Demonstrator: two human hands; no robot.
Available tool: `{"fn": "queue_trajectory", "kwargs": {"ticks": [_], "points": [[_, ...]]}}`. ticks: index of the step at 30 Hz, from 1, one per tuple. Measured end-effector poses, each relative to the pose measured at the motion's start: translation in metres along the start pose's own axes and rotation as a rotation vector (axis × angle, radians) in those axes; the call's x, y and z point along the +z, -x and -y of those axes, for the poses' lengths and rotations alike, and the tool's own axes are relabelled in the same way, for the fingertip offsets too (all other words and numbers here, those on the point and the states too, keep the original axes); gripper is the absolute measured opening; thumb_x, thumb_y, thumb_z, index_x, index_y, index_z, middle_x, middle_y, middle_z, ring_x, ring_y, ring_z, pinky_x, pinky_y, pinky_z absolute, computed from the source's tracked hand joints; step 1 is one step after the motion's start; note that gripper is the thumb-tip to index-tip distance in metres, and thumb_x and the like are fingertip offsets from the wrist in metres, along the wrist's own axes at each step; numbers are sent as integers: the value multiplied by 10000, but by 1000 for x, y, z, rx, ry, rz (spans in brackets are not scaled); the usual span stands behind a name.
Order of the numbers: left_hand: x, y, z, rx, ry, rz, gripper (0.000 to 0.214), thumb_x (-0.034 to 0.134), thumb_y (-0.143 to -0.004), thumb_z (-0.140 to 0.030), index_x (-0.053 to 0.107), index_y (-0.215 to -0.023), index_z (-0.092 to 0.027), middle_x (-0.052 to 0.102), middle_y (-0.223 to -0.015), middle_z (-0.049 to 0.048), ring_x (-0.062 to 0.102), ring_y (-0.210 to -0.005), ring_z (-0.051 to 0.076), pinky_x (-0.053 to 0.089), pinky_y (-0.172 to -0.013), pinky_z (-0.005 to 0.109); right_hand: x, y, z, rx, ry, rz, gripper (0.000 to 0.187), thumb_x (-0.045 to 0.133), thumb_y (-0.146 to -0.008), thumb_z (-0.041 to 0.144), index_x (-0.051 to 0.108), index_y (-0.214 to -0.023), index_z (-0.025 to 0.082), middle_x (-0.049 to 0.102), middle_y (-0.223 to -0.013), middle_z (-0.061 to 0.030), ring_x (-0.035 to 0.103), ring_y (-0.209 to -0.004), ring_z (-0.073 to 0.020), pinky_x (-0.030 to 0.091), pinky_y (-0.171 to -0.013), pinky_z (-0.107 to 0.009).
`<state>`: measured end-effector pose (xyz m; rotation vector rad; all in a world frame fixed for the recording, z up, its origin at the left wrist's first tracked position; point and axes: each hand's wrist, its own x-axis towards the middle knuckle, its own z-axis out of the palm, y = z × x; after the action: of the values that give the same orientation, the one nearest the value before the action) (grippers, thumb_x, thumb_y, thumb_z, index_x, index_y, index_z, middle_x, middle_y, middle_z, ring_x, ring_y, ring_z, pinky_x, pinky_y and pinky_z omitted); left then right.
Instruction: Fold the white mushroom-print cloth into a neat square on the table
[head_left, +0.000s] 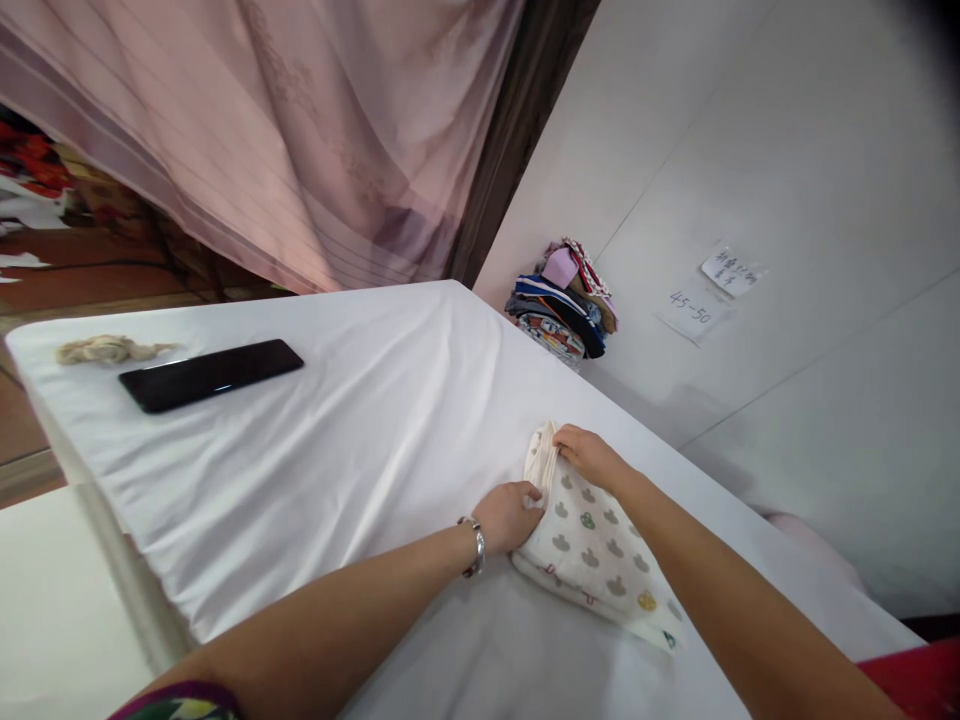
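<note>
Holding and Aligning the Edge of the Printed Cloth (589, 555)

The printed cloth is laid in folded layers on the white-covered counter (375, 400), near the long edge that faces the wall (825, 400). Its layered end is raised slightly at the far left, and its tapered end is directed toward the near right, partly covered by the right forearm.

The layered end is gripped at two points. At the upper corner, the cloth edge is pinched between the fingers of the right hand (592, 458). Lower on the same end, the edge is pinched between the thumb and fingers of the left hand (504, 517); the fingertips beneath the fabric cannot be seen.

The step in hand is judged to be the squaring of the folded layers. For the next move, both pinches should be maintained evenly, the layers should be drawn level, and the fold should be pressed flat. If either pinch is loosened too soon, the inner layers may slip.

The dark phone (214, 375) and the beige bundle (109, 349) are placed well apart from the work.
</note>
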<state>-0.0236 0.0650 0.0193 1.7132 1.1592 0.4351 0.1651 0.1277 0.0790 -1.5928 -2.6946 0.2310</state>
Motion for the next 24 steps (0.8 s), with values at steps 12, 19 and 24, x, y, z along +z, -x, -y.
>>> {"fn": "queue_trajectory", "kwargs": {"ticks": [12,19,24], "points": [[-2,-3,-4,-46,-23,11,197,531,-691,-275,674,-779,-172,678,-742,27,587,-688,135,389,-558,199,4,-1,-1,-26,-36,-40,188,408,-788,78,555,-801,194,534,-872,-23,506,-805,-137,370,-745,-235],[-18,0,-9,66,-4,-75,207,473,-659,-211,651,-753,-165,655,-697,17,562,-653,131,379,-564,206,12,-5,-1,-18,-16,-18,218,414,-773,67,585,-825,191,558,-883,-29,516,-823,-141,379,-750,-235],[-13,-3,-1,17,24,3,175,479,-665,-241,629,-672,-151,591,-602,-1,524,-614,118,351,-529,200,17,-12,-1,-24,-11,11,268,425,-749,52,605,-877,203,573,-943,-22,523,-861,-145,384,-778,-242]]}}
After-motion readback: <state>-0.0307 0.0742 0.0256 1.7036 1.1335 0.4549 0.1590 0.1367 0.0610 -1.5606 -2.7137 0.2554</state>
